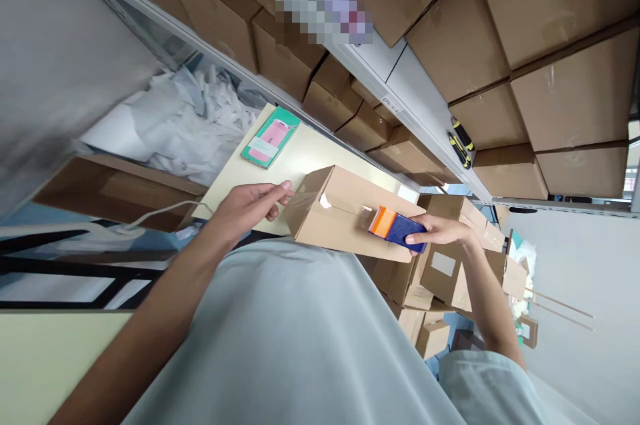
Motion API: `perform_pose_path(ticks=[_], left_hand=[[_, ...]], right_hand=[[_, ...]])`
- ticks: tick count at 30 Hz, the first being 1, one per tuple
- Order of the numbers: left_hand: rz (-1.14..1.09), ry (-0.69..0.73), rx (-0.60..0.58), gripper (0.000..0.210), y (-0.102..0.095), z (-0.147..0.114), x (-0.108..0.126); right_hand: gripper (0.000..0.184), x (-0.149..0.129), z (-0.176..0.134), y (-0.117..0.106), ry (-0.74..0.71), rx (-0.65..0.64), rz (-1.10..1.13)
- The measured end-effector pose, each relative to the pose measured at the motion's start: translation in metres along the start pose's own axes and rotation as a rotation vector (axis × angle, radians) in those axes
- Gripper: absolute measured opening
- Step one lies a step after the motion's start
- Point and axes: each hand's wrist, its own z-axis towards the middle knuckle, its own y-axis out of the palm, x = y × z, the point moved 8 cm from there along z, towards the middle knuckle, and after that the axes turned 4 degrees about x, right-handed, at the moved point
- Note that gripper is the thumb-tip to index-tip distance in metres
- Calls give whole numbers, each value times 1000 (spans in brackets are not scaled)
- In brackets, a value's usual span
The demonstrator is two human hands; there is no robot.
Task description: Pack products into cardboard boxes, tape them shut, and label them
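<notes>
A closed brown cardboard box (pixel 345 215) lies on the pale table in front of my body. My right hand (pixel 440 230) grips a blue and orange tape dispenser (pixel 397 228) on the box's top, toward its right end. Clear tape (pixel 305 198) runs along the top seam and past the left edge. At that left end, my left hand (pixel 257 204) pinches the tape between thumb and fingers. A small torn white patch (pixel 325 200) shows on the box top near the left edge.
A green packet with a pink picture (pixel 271 136) lies on the table (pixel 313 145) behind the box. Crumpled white paper (pixel 185 118) fills a carton at left. Shelves of brown boxes (pixel 465 45) rise behind, with yellow-black cutters (pixel 460 144) on one edge. More cartons (pixel 445 272) stack at right.
</notes>
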Motion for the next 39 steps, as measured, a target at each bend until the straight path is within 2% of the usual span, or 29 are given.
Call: perform_pose_path(ticks=[4, 9, 14, 22, 24, 27, 31, 33, 36, 39], left_hand=[[-18, 0, -13, 60, 0, 3, 5], [-116, 21, -15, 52, 1, 4, 8], [-193, 97, 45, 47, 4, 4, 0], [-186, 152, 115, 55, 46, 21, -31], [-166, 197, 164, 56, 48, 23, -37], [-14, 269, 278, 59, 37, 19, -40], [203, 398, 330, 53, 30, 0, -21], [317, 416, 299, 59, 42, -10, -8], [546, 383, 226, 73, 69, -21, 6], [672, 363, 220, 79, 84, -25, 14]], right_hand=[[52, 1, -1, -1, 20, 6, -18], [54, 2, -1, -1, 25, 22, -23], [54, -1, 0, -1, -6, 38, -21], [53, -1, 2, -4, -14, 35, -57], [54, 0, 2, -4, -11, 37, -66], [55, -2, 3, -4, -36, 28, -92], [54, -9, 4, 1, -118, -8, -98], [55, -11, 4, 3, -143, -21, -86], [57, -12, 5, 6, -156, -35, -77], [58, -15, 7, 7, -176, -47, -77]])
